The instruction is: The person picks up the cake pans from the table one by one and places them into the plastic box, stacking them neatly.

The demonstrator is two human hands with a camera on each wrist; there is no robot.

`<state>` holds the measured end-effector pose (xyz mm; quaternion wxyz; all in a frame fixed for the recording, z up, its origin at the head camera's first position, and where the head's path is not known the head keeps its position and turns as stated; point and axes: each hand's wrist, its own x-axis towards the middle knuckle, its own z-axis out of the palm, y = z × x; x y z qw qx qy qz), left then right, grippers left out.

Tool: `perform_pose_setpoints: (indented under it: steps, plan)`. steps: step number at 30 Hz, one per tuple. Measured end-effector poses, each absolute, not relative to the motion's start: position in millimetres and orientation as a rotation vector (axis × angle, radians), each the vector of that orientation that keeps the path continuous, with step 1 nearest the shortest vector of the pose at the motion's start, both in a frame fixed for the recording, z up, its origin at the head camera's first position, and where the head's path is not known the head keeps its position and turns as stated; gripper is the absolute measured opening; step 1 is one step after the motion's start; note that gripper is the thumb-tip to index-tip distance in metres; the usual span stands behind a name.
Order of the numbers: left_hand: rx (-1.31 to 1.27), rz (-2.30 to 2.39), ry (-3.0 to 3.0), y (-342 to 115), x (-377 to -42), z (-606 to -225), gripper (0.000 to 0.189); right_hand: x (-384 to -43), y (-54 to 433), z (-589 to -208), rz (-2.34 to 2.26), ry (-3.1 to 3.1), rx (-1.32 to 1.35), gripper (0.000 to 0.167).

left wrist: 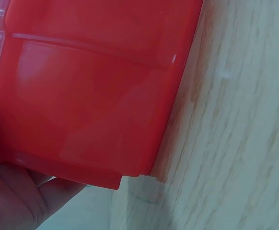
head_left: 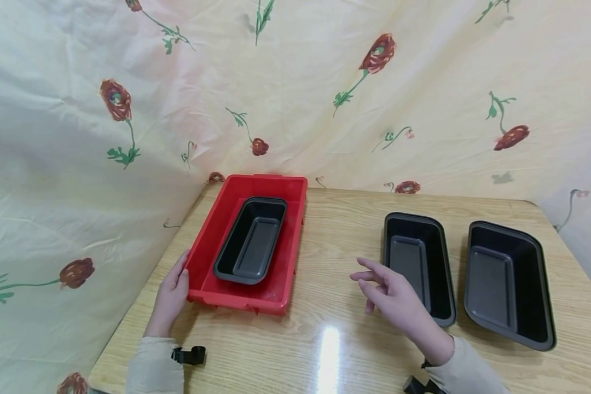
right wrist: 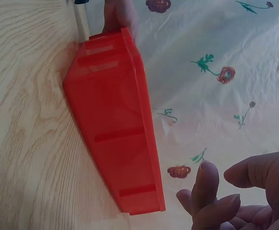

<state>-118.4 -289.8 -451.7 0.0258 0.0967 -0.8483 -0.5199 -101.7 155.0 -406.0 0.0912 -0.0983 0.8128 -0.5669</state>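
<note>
A red plastic bin (head_left: 295, 257) stands on the left half of the wooden table. Inside it lies one black loaf pan (head_left: 256, 249). My left hand (head_left: 173, 290) grips the bin's near left corner, thumb toward the near side and fingers along the left rim. The left wrist view shows the bin's red outer wall (left wrist: 91, 105) above that hand. My right hand (head_left: 391, 293) hovers with loosely bent fingers and holds nothing. It is nearest to a second black loaf pan (head_left: 409, 251), overlapping its left edge in the head view.
A third loaf pan (head_left: 492, 287), also black, stands at the right of the wooden table (head_left: 345, 230). A flowered cloth (head_left: 295, 87) hangs behind the table and along its left side. Bare tabletop lies between the bin and the two pans.
</note>
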Motion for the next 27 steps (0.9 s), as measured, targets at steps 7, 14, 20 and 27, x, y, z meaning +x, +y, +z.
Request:
perform_pose_setpoints:
  steps: [7,14,20,27]
  plan:
    - [0.272,-1.616,-2.623,-291,-117,-451,0.052,-96,168,-411,-1.692,2.459,-0.269,0.049]
    - [0.304,-1.622,-2.629,-291,-115,-453,0.052,-90,178,-414,-1.707,2.474,-0.255,0.050]
    - [0.275,-1.617,-2.618,-291,-115,-454,0.052,-84,189,-416,-1.695,2.516,-0.239,0.049]
    - [0.279,-1.622,-2.614,-291,-118,-452,0.051,-78,201,-415,-1.671,2.536,-0.189,0.050]
